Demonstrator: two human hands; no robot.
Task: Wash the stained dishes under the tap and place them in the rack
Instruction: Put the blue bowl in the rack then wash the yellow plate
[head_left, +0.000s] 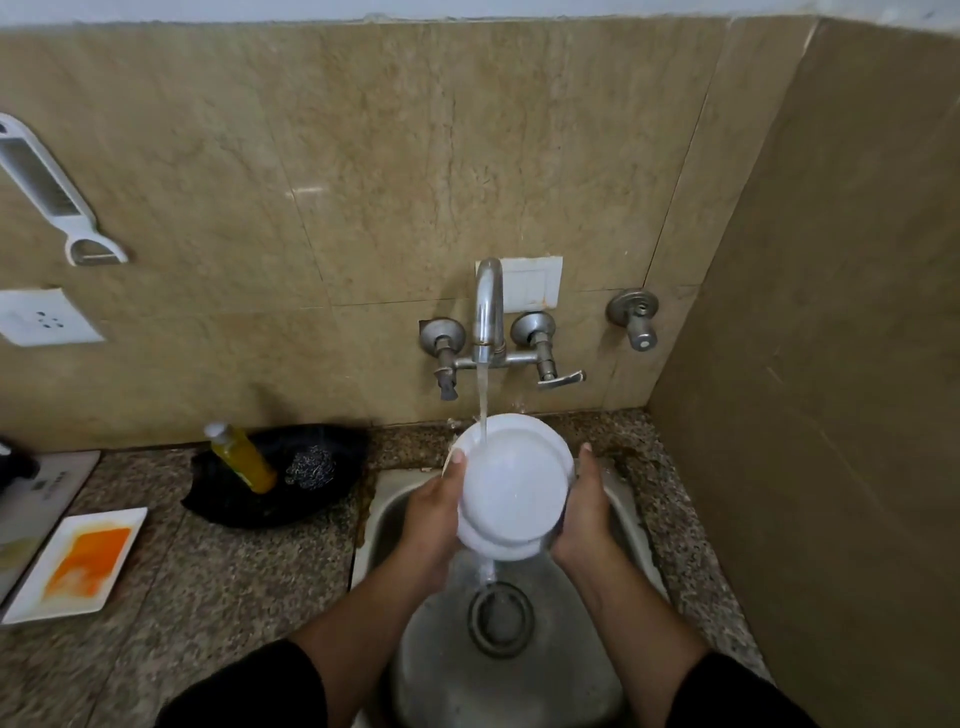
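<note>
A round white plate (511, 483) is held tilted over the steel sink (631, 512), its underside facing me. Water from the running tap (488, 312) falls on its upper edge and streams off the bottom toward the drain (500, 618). My left hand (434, 512) grips the plate's left rim, thumb on the rim. My right hand (584, 512) holds the right rim. A white rectangular plate (78, 561) smeared with orange stains lies on the counter at the far left.
A black tray (249, 499) left of the sink holds a yellow soap bottle (241, 457) and a steel scrubber (311, 467). A white peeler (47, 192) hangs on the tiled wall above a socket (44, 317). A side wall (831, 364) closes the right.
</note>
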